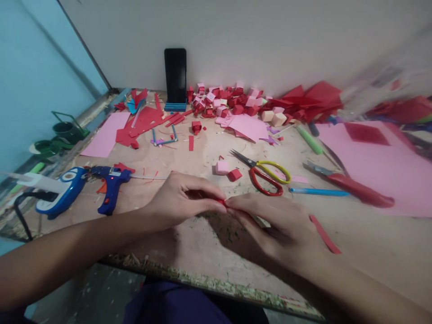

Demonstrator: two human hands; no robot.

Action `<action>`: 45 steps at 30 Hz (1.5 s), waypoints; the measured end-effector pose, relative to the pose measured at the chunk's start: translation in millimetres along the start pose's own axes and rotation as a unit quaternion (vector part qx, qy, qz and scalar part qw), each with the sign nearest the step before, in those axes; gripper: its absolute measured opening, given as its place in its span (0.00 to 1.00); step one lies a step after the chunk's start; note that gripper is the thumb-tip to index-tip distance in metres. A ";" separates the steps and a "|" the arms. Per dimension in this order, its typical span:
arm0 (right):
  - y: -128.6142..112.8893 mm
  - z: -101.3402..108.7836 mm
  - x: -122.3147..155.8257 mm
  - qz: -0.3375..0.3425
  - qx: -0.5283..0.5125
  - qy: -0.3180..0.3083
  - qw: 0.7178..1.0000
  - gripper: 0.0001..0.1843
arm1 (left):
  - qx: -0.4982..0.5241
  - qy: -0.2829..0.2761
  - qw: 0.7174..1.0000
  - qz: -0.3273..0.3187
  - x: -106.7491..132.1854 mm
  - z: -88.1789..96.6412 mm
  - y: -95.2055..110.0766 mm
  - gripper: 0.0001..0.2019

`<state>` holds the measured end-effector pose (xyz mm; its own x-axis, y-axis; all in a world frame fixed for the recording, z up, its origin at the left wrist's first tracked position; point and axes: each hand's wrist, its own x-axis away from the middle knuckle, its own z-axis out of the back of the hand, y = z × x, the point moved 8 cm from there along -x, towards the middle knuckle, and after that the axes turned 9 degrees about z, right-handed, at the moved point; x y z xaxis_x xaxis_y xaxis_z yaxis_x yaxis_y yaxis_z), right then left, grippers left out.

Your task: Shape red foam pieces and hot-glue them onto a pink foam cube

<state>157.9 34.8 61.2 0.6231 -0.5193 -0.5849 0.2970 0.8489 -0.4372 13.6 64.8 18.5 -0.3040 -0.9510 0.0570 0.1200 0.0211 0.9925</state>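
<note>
My left hand [182, 198] and my right hand [273, 220] meet fingertip to fingertip over the front of the table. Between them they pinch a small piece of red paper [222, 202], mostly hidden by the fingers. Just beyond the fingertips lie a pink paper cube [222, 168] and a red paper cube [235, 174]. Scissors [268, 173] with one yellow and one red handle rest open behind my right hand. A red paper strip [325, 235] lies to the right of that hand.
Two blue glue guns [113, 184] sit at left. A phone [175, 76] leans upright at the back beside heaped paper cubes [232, 101]. On the right are a blue pen [319, 192], a red-handled cutter [357, 186] and pink paper sheets [401, 180]. The table's front edge [202, 281] is rough.
</note>
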 end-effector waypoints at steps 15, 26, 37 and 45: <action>12.9 -7.5 2.4 -0.070 -0.099 -0.053 0.991 0.08 | 0.007 0.002 1.000 0.025 0.6 -2.1 -5.6 0.06; 17.6 -6.1 2.9 -0.083 -0.103 -0.046 0.990 0.12 | -0.004 0.003 1.000 -0.004 1.1 -4.1 -3.4 0.05; 32.8 -11.7 8.9 -0.150 -0.128 -0.061 0.978 0.08 | -0.094 -0.025 0.992 -0.084 4.3 -7.2 6.6 0.06; 27.3 -10.7 3.2 -0.091 -0.142 -0.042 0.985 0.06 | -0.064 -0.051 0.988 -0.130 5.4 -7.0 10.1 0.06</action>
<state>160.3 55.2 40.1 0.6398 -0.6394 -0.4264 0.2025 0.6754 -0.7091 19.9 57.8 28.1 -0.4334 -0.8828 -0.1810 0.1414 -0.2650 0.9538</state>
